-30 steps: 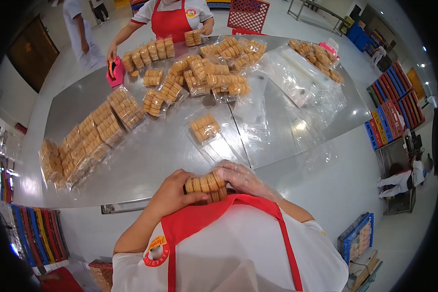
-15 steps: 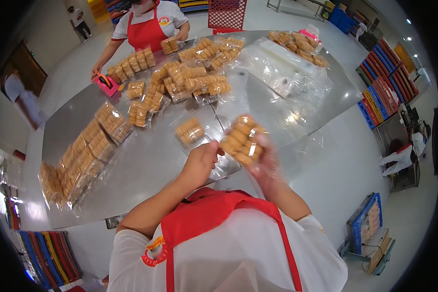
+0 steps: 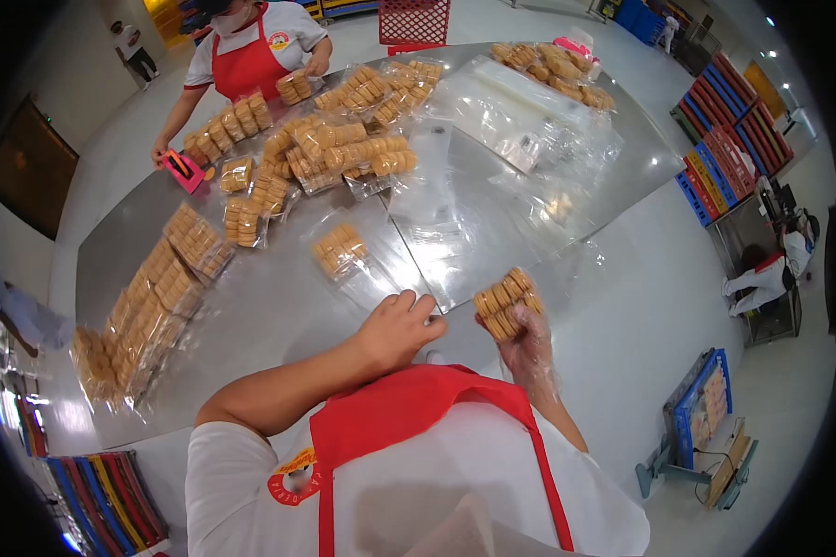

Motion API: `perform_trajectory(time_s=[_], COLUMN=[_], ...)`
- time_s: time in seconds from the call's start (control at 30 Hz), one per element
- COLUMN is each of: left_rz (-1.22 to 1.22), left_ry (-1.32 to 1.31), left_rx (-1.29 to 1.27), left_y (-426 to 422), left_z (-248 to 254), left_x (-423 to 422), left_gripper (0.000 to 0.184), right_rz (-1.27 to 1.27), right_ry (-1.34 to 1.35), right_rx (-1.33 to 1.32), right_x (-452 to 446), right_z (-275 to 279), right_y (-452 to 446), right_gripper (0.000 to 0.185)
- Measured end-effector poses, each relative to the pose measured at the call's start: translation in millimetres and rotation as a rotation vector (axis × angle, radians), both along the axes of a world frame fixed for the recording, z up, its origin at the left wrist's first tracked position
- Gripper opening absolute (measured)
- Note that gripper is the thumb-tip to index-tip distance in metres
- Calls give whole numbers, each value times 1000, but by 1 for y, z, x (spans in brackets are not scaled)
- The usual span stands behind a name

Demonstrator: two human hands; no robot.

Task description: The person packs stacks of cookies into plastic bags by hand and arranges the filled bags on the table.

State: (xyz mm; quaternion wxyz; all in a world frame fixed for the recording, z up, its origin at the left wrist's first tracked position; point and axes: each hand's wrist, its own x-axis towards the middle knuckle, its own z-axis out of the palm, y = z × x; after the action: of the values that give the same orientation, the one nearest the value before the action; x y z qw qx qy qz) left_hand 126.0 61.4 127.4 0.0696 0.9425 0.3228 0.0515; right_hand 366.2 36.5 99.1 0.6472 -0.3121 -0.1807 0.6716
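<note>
Steel table (image 3: 279, 330) ahead, a cookie pack (image 3: 340, 251) on it. I log right hand (image 3: 529, 351) clasping a cookie stack (image 3: 503, 302), rows slanting up-right, beyond the near edge; left hand (image 3: 398, 329) — loosely curled, apparently empty — lies nearer the pack.

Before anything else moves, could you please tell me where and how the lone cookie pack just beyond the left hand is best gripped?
I'd grip the cookie pack across its filled end, bringing the left hand from the near side and above: the cookies form a compact block, while the clear wrapper nearer the hand looks loose.
</note>
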Motion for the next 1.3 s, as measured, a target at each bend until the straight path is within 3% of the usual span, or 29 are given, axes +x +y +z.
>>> perform_trajectory(time_s=[0.13,0.27,0.37,0.53,0.77,1.03,1.17,1.3], left_rz=[101,182,192,159,191,282,318,295], left_ry=[178,229,261,-28,-244,-306,-132,-49], left_rx=[6,56,-150,-380,-485,-352,-411,-331], left_y=[8,24,55,103,111,94,80,60], left_z=[30,60,84,123,122,109,106,84], left_x=[0,-8,-13,-29,-38,-26,-4,8], left_gripper=[35,35,35,68,73,65,61,64], right_rz=[59,79,53,-25,53,340,598,605], right_ry=[-34,-112,-95,-99,-144,-844,-1272,-632], right_rx=[155,316,369,502,472,343,181,-41], right_x=[-8,-22,-51,-79,-74,-65,-70,-70], right_z=[8,37,71,80,70,77,106,57], right_y=[27,58,66,79,87,81,84,88], right_gripper=[69,71,74,76,75,64,61,56])
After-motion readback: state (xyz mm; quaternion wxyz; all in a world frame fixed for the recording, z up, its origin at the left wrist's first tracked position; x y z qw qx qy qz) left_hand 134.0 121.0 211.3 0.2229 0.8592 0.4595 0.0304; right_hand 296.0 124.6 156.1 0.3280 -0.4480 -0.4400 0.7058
